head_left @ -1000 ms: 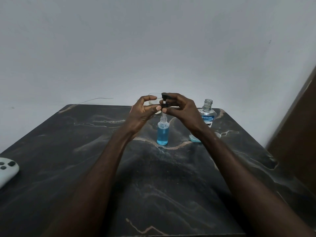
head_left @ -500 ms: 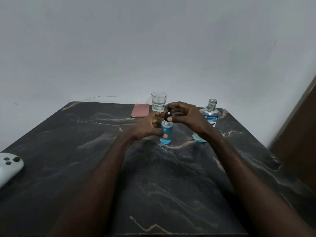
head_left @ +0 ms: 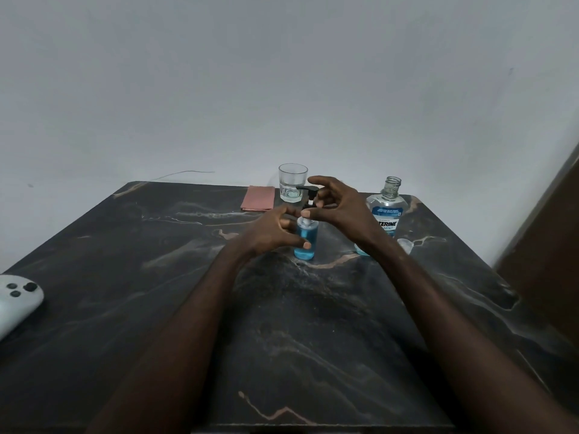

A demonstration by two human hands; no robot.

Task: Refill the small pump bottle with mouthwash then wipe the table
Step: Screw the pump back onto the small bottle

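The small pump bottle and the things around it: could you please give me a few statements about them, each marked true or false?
1. The small pump bottle holds blue liquid. True.
2. The mouthwash bottle has its cap on. False: its neck is open.
3. The pink cloth lies left of the glass. True.
4. The left hand is wiping the table. False: it is at the pump bottle.
5. The right hand is at the pump top. True.
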